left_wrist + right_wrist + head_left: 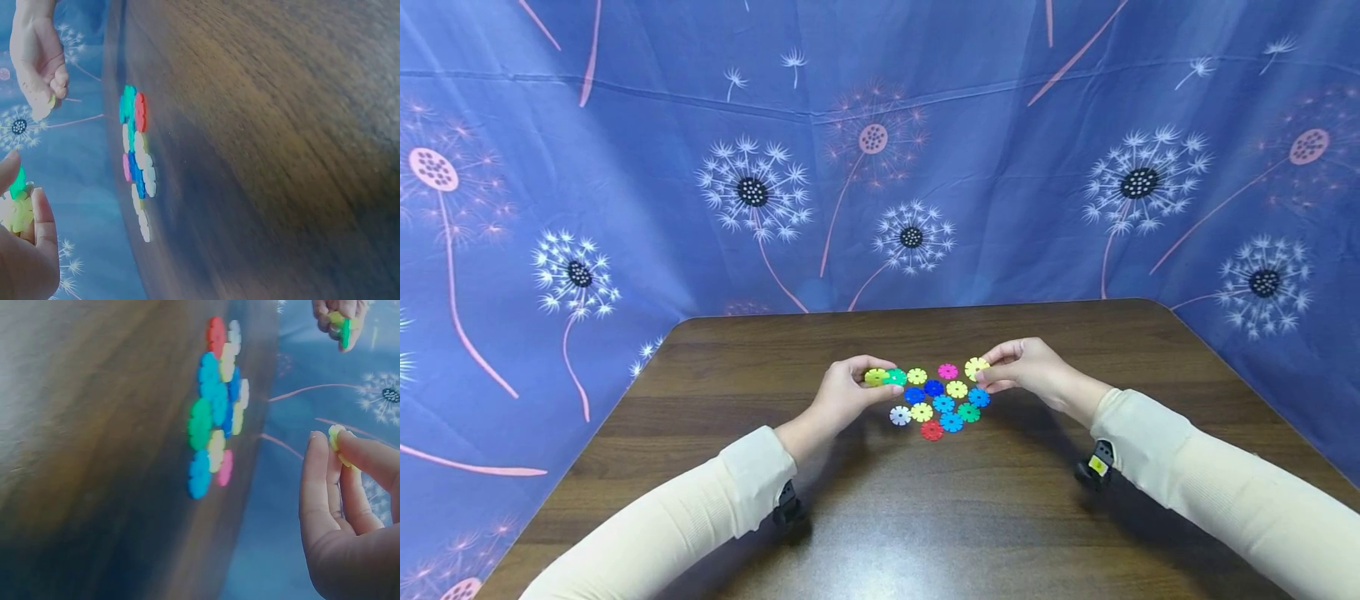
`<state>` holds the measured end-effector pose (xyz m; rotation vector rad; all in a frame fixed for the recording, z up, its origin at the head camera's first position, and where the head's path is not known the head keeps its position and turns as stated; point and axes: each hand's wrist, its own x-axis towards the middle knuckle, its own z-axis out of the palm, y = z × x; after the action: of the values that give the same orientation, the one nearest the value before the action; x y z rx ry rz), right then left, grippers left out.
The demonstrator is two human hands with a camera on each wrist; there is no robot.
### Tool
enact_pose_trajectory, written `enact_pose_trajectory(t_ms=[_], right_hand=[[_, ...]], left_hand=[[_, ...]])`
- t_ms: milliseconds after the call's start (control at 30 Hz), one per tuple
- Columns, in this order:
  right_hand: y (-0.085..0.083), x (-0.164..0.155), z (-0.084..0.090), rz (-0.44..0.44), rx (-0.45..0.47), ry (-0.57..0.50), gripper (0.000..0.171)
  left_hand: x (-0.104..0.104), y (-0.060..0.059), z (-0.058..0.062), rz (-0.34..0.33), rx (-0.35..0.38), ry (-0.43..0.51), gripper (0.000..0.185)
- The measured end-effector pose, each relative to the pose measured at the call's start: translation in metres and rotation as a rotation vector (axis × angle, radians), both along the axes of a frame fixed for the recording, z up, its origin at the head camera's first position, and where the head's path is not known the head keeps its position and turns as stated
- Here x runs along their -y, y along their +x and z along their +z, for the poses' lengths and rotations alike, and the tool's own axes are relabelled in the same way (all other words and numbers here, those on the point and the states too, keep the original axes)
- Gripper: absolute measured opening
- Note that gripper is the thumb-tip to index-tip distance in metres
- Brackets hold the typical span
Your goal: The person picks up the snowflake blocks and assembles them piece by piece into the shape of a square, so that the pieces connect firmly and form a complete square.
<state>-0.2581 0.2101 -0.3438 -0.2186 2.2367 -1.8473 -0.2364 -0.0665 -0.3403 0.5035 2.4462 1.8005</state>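
Two-handed, pinches thin yellow disc (874, 377) and notched green disc (894, 377) in left fingers (44, 226), petal-edged yellow disc (976, 369) in right fingers (314, 484), above wood-grained table (760, 346) near flat scalloped discs (943, 404).

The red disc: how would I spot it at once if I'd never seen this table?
On the brown wooden table, find the cluster of small, notched, colourful discs. Go to the cluster's edge nearest the person; the red disc lies there. It is the only red one, beside a yellow disc and a blue disc.
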Motion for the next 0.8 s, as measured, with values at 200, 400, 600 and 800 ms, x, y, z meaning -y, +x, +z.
enact_pose_trajectory(t_ms=[200, 400, 600, 800], right_hand=[[-0.002, 0.015, 0.011, 0.019, -0.047, 0.068, 0.029], [-0.001, 0.023, 0.016, 0.032, -0.068, 0.063, 0.035], [0.001, 0.028, 0.015, 0.041, -0.09, 0.001, 0.034], [0.004, 0.036, 0.017, 0.048, -0.097, -0.017, 0.033]], left_hand=[[0.0, -0.005, -0.006, 0.01, -0.012, 0.011, 0.032], [-0.001, -0.012, -0.015, 0.013, -0.046, 0.018, 0.031], [0.0, -0.01, -0.012, 0.023, -0.049, 0.017, 0.032], [0.0, -0.008, -0.007, 0.017, -0.019, 0.033, 0.034]])
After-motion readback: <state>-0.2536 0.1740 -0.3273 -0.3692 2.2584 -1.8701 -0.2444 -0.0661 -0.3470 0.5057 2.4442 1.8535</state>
